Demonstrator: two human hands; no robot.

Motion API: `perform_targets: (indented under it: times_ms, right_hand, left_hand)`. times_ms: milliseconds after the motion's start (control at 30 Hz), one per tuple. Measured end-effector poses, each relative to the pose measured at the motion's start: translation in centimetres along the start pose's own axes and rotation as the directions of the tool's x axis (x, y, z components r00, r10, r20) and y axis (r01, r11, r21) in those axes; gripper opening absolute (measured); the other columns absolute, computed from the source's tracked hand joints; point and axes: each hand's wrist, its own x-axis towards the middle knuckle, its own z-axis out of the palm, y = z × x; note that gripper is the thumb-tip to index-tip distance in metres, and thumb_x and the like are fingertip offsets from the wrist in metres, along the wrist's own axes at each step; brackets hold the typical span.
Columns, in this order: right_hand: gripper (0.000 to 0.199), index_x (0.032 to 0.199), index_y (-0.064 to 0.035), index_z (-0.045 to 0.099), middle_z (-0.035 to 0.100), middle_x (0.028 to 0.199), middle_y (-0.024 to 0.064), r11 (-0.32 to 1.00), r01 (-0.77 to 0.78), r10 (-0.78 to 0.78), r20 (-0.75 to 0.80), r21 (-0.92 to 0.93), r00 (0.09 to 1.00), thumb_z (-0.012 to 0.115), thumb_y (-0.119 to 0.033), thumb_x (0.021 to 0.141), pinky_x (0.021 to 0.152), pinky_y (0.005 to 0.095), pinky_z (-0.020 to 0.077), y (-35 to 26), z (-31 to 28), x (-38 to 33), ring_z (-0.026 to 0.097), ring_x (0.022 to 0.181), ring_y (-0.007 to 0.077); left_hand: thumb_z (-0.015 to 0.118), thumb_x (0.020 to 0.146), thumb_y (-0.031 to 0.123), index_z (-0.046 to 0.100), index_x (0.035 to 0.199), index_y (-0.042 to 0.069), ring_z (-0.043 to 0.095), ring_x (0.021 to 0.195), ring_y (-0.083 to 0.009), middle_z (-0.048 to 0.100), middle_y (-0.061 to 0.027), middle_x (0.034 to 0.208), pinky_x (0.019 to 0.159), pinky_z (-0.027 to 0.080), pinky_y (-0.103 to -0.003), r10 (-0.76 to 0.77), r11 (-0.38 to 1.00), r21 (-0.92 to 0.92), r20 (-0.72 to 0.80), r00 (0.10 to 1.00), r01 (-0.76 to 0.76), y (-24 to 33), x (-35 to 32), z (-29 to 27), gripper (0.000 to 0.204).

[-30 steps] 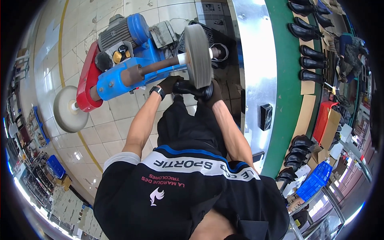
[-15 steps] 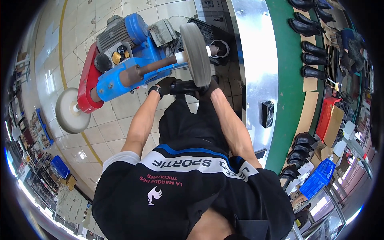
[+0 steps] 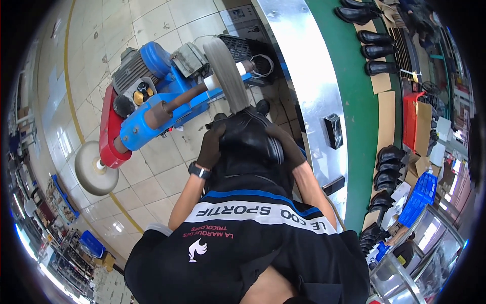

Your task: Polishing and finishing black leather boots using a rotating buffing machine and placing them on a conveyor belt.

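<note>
Fingers (image 3: 217, 132) above glossy tiled floor (image 3: 147, 177)

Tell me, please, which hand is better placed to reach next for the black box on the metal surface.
Probably the right hand: it lies nearer the black box. The left hand is farther away, across the black shoe. Both hands hold it.

Shows glossy black on shoe (image 3: 245, 136), dark brown on gloved left hand (image 3: 211, 145) and gloved right hand (image 3: 285, 144). Has black shirt (image 3: 309, 253) with white band (image 3: 260, 209), black lettering across, blue stripe (image 3: 243, 194) along upper edge. Reads grey on buffing wheel (image 3: 226, 76), off-white on second wheel (image 3: 87, 175), blue on spindle housing (image 3: 136, 129), red on belt guard (image 3: 108, 139). Includes cream tiles (image 3: 152, 180) in grid pattern, yellow line (image 3: 125, 212), plain green bench top (image 3: 336, 61).
</note>
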Motion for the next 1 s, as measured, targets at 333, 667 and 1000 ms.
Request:
perform_targets:
  times_ms: [333, 667, 1000]
  right_hand:
    - [0.071, 0.128, 0.0000, 0.035, 0.040, 0.127, 0.0147, 0.846, 0.403, -0.395, 0.096, -0.348, 0.914, 0.062, -0.018, 0.064, 0.099, 0.0316, 0.0265, 1.5, 0.9, -3.5, 0.036, 0.120, 0.0233]
    - [0.091, 0.126, 0.0008, 0.035, 0.044, 0.124, 0.0135, 0.456, 0.610, -0.602, 0.280, -0.648, 0.748, 0.079, -0.024, 0.051, 0.099, 0.0359, 0.0276, -0.3, -1.8, -9.0, 0.040, 0.115, 0.0244]
    - [0.049, 0.122, -0.0016, 0.042, 0.043, 0.125, 0.0136, 0.008, 0.809, -0.937, 0.279, -0.588, 0.212, 0.059, -0.013, 0.077, 0.096, 0.0319, 0.0329, -3.4, -6.7, -12.5, 0.041, 0.115, 0.0237]
  left_hand:
    - [0.046, 0.085, 0.016, 0.053, 0.099, -0.003, 0.056, 0.086, -0.0284, 0.058, -0.0160, 0.089, 0.077, 0.041, -0.032, -0.314, 0.924, -0.237, -0.020, 0.949, 0.301, 4.6, 2.6, -3.0, 0.025]
    - [0.057, 0.072, 0.022, 0.056, 0.103, 0.002, 0.055, 0.094, -0.0323, 0.057, -0.0176, 0.101, 0.082, 0.042, -0.036, 0.327, 0.911, 0.097, 0.423, 0.845, -0.401, 15.9, 7.0, -6.8, 0.037]
    - [0.059, 0.068, 0.019, 0.055, 0.106, 0.003, 0.051, 0.101, -0.0341, 0.055, -0.0183, 0.103, 0.086, 0.040, -0.040, 0.706, 0.625, -0.268, 0.596, 0.383, -0.733, 20.1, 12.3, -1.2, 0.041]
